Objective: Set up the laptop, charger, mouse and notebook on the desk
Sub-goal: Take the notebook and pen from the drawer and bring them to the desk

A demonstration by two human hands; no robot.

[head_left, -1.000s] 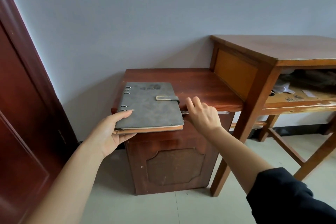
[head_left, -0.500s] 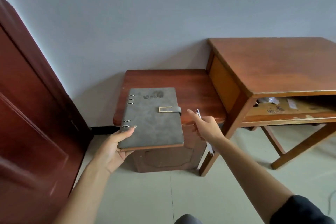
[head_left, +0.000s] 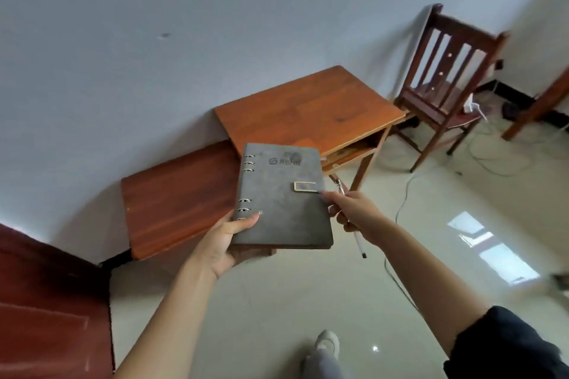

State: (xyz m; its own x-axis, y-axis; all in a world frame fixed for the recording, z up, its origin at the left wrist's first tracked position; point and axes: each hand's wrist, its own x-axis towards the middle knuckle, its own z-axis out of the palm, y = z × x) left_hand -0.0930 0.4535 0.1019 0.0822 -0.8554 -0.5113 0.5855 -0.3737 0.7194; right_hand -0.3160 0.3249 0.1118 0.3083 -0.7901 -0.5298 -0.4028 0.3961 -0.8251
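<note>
A grey ring-bound notebook [head_left: 281,197] with a metal clasp is held up in the air in front of me. My left hand [head_left: 229,238] grips its lower left corner, thumb on the cover and fingers underneath. My right hand [head_left: 358,215] is just right of the notebook and holds a white pen [head_left: 357,237] that points down. The wooden desk [head_left: 304,111] stands against the wall beyond the notebook, its top bare. No laptop, charger or mouse is visible.
A low dark-red cabinet [head_left: 175,194] stands left of the desk. A wooden chair [head_left: 446,77] is at the right, with cables [head_left: 409,194] on the pale tiled floor. A red door [head_left: 46,311] is at the lower left. My shoe [head_left: 326,344] shows below.
The notebook has been lifted off the low cabinet and carried back and up. My right hand now holds a pen. The view has swung right and tilted, revealing the chair.
</note>
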